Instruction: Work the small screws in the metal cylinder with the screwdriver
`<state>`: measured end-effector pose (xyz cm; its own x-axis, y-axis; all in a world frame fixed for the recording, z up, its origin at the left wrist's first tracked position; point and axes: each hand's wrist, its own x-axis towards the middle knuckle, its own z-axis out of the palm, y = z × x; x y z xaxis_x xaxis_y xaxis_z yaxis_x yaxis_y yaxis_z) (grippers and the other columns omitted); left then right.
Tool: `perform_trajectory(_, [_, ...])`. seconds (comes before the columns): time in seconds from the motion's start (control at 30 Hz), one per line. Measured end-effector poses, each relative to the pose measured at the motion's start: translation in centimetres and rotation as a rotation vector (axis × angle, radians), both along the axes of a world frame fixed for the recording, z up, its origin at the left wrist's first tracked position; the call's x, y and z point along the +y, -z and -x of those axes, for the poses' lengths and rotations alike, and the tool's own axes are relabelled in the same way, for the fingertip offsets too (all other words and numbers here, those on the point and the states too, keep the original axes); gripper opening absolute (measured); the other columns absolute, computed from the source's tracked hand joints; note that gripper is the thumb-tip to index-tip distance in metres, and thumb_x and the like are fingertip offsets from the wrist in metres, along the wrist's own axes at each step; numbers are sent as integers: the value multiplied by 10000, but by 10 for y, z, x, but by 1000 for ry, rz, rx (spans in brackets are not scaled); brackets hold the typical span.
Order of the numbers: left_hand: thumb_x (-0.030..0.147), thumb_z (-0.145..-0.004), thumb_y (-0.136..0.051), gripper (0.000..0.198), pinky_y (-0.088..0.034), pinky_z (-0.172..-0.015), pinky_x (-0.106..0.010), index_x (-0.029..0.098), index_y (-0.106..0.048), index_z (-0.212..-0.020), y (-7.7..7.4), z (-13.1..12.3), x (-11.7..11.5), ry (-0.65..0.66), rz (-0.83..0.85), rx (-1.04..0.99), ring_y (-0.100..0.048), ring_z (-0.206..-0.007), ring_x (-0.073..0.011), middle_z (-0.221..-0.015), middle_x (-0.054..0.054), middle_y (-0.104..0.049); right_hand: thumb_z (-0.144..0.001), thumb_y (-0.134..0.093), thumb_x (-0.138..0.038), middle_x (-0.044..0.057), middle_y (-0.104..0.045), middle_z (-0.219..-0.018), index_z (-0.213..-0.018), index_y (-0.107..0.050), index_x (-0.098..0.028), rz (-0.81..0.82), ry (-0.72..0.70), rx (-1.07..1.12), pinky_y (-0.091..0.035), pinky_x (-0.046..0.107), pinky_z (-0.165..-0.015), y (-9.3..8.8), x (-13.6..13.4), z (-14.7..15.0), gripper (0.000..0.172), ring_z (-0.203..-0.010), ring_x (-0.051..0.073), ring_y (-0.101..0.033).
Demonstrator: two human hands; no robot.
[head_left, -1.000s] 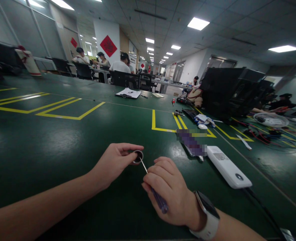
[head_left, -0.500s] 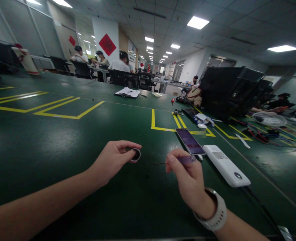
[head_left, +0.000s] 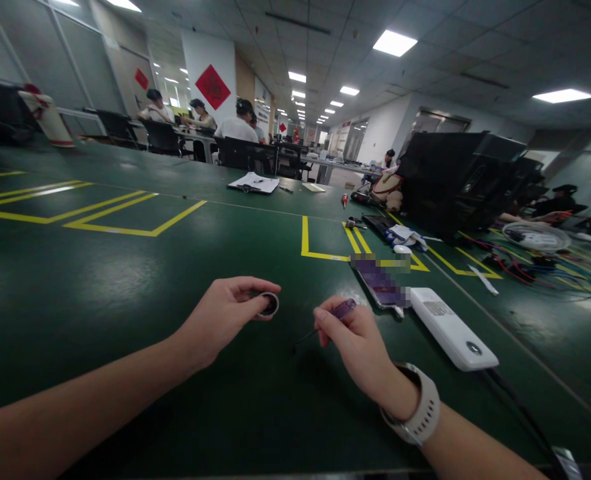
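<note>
My left hand [head_left: 225, 319] pinches a small round metal ring part [head_left: 268, 304] between thumb and fingers, resting it on the green table [head_left: 100, 280]. My right hand [head_left: 356, 347] is closed on a thin screwdriver with a purple handle [head_left: 343, 309]. Its thin shaft points down and left toward the table, a short way right of the ring and apart from it. A white watch sits on my right wrist.
A phone [head_left: 380, 283] and a white power bank [head_left: 450, 328] lie just right of my right hand. Further back are tools, a clipboard with papers [head_left: 253, 183], black cases [head_left: 455, 180] and a tangle of wires [head_left: 550, 263]. Several people sit at far desks.
My right hand drew the screwdriver out of the ring and away to the right, then turned so that its tip points down at the table. My left hand kept holding the ring.
</note>
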<state>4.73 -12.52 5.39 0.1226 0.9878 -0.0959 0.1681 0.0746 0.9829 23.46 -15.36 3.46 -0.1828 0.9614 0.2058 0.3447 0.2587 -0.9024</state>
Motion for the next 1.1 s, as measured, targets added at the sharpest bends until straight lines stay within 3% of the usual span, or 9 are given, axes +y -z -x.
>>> perform_trajectory(0.23, [181, -680, -616, 212, -534, -704, -280, 154, -689, -876, -2, 0, -3, 1, -1, -16, -662, -762, -178, -809, -41, -723, -842, -459, -293, -33, -475, -512, -642, -523, -163, -120, 37, 28, -365, 226, -493, 1, -2, 0, 248, -496, 101, -467])
perform_trajectory(0.47, [179, -675, -617, 215, -535, -700, -289, 162, -694, -875, 1, 0, -1, 6, -8, -16, -663, -749, -179, -812, -45, -723, -847, -449, -280, -32, -481, -526, -633, -527, -164, -129, 26, -86, -342, 223, -495, 0, -2, 0, 256, -510, 103, -470])
perform_trajectory(0.8, [178, -666, -615, 221, -531, -692, -280, 140, -688, -871, -2, -2, -3, -9, -7, -2, -661, -734, -175, -778, -45, -721, -841, -459, -289, -31, -475, -527, -645, -531, -159, -75, -40, -46, -349, 223, -501, 2, -2, 4, 246, -513, 105, -470])
perform_trajectory(1.1, [192, -670, -613, 233, -530, -700, -287, 147, -688, -886, -2, -1, -3, 7, -8, -4, -662, -757, -181, -815, -53, -723, -840, -463, -301, -38, -458, -511, -633, -523, -165, -165, 5, 61, -351, 224, -485, 1, -6, 2, 255, -488, 99, -446])
